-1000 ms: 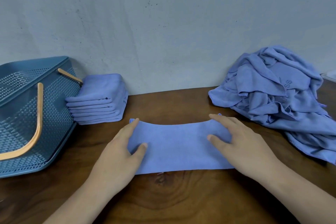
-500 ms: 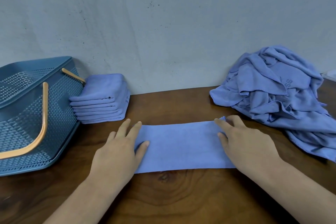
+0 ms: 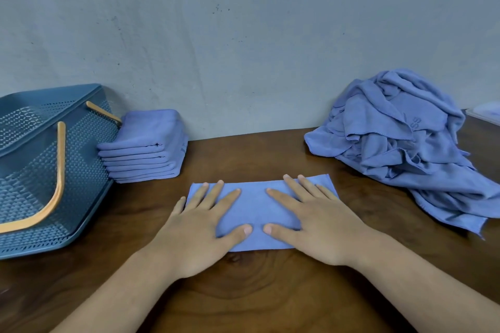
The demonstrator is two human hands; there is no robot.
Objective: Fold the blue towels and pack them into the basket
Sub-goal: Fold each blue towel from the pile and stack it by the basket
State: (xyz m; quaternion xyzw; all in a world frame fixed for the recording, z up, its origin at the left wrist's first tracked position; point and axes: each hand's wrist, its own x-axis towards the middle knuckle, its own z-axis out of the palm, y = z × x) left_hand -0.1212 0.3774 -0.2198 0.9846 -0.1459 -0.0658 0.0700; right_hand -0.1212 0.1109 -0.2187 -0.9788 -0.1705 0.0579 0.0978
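Note:
A blue towel point(image 3: 255, 207), folded into a long strip, lies flat on the wooden table in front of me. My left hand point(image 3: 200, 227) presses on its left half with straight, spread fingers. My right hand point(image 3: 316, 222) lies flat on its right half the same way, the two thumbs nearly meeting. A stack of folded blue towels point(image 3: 147, 146) sits at the back left beside the teal basket point(image 3: 81, 170). A heap of unfolded blue towels point(image 3: 405, 143) is piled at the back right.
The basket has orange handles point(image 3: 58, 178) and lies tilted at the table's left edge. A grey wall runs close behind the table. A pale flat object point(image 3: 485, 113) shows at the far right edge.
Both hands slid inward from the ends of the strip toward its middle and now lie flat on it. The towel stayed in place.

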